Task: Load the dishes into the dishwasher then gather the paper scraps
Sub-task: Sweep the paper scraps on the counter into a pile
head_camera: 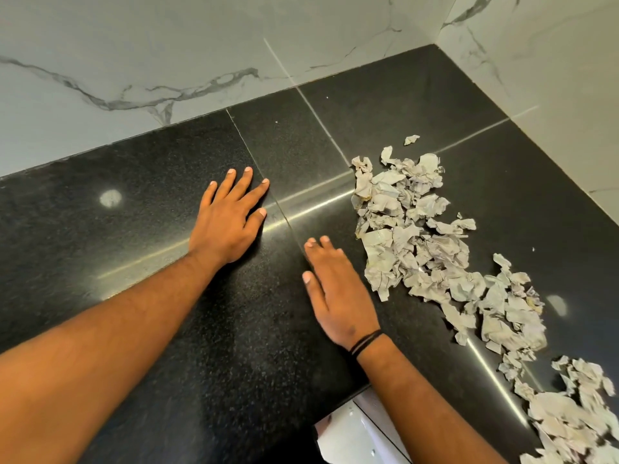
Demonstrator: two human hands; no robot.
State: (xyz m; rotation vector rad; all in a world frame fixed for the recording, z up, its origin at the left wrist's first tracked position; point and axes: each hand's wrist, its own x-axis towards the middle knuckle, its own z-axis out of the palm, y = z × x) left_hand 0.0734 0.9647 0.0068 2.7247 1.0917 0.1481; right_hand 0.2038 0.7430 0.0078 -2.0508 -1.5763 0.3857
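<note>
Paper scraps lie in a long crumpled heap on the right half of the black stone counter, running from the far middle down toward the near right corner of my head view. One small scrap sits on its own just beyond the far end of the heap, and a second clump lies at the near right, partly cut off by the edge of the picture.

I see the left hand lying flat on the counter, palm down, fingers straight and spread, well to the left of the heap and holding nothing. The right hand is also palm down with its fingers straight and close together, just left of the heap; its outer edge is near the closest scraps, though I cannot tell whether it touches them. A black band circles the right wrist.

The two hands are apart, the left one farther from me than the right. A marble wall rises behind the counter and turns a corner at the far right. Something white shows below the counter's near edge.
</note>
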